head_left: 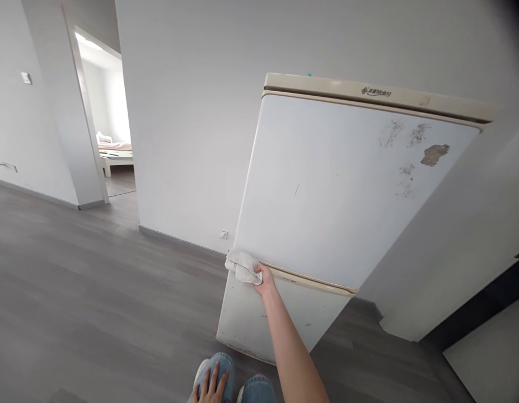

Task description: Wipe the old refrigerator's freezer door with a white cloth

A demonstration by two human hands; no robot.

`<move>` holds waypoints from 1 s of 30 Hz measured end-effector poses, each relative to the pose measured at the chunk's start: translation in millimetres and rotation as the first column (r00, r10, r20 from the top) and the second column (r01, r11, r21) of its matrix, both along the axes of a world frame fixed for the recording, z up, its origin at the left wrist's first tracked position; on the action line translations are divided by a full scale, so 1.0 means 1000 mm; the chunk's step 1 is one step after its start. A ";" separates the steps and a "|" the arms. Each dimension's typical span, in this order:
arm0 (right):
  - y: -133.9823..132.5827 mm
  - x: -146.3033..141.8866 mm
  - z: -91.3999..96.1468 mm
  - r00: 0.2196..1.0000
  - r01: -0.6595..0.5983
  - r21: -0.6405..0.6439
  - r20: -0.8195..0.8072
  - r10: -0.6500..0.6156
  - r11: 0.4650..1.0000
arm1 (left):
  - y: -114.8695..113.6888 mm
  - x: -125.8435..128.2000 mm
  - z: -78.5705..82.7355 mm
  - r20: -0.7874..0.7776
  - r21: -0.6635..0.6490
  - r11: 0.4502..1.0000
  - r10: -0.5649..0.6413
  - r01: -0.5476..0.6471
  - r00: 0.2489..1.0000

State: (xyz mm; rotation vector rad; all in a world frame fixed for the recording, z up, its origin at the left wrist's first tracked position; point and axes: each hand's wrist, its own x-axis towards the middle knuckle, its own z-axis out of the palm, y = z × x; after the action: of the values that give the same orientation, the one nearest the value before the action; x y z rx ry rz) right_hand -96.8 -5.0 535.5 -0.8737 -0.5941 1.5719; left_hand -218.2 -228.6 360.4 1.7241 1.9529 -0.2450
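Note:
A white two-door refrigerator (318, 184) with beige trim stands before me, its upper door marked by dark smudges and a brown patch near the top right. My right hand (264, 280) grips a whitish cloth (243, 267), pressed against the beige strip (309, 282) between the two doors, at its left end. The cloth hides that corner and part of my fingers. My left hand (211, 389) rests on my knee in blue jeans (223, 366), its fingers spread and holding nothing.
Grey wood-look floor (116, 291) spreads around the refrigerator. Behind it is a pale wall with a socket (223, 235) low down. At the left, a doorway opens on a room with a bed (116, 152). A dark strip (481, 305) runs along the right side.

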 end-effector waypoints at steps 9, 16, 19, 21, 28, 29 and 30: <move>-0.008 -0.010 -0.011 0.987 0.085 0.013 -0.138 -0.083 0.996 | 0.003 0.000 0.001 0.047 -0.008 1.000 -0.007 0.007 0.999; -0.002 -0.011 -0.018 0.979 0.103 0.021 -0.180 -0.098 0.994 | -0.002 0.001 -0.004 0.042 0.078 0.997 0.027 -0.031 0.999; -0.001 -0.012 -0.019 0.978 0.101 0.030 -0.187 -0.094 0.994 | -0.003 0.003 -0.005 0.044 0.090 0.995 0.035 -0.039 0.998; -0.001 -0.012 -0.020 0.977 0.101 0.036 -0.193 -0.093 0.994 | -0.002 0.003 -0.004 0.046 0.085 0.996 0.030 -0.034 0.998; -0.001 -0.015 -0.017 0.972 0.126 0.026 -0.203 -0.118 0.992 | -0.001 0.002 -0.007 0.051 0.126 0.992 0.024 -0.030 0.998; -0.002 -0.016 -0.017 0.972 0.130 0.024 -0.201 -0.123 0.991 | -0.001 0.002 -0.008 0.048 0.125 0.992 0.024 -0.030 0.999; -0.002 -0.016 -0.016 0.972 0.135 0.024 -0.199 -0.128 0.990 | 0.000 0.001 -0.009 0.047 0.115 0.993 0.024 -0.030 0.999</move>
State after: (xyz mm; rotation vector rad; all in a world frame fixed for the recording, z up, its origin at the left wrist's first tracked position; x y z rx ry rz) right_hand -113.2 -7.2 519.0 -0.7045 -0.4135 1.5006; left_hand -216.8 -228.7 351.5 1.7587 1.9910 -0.0836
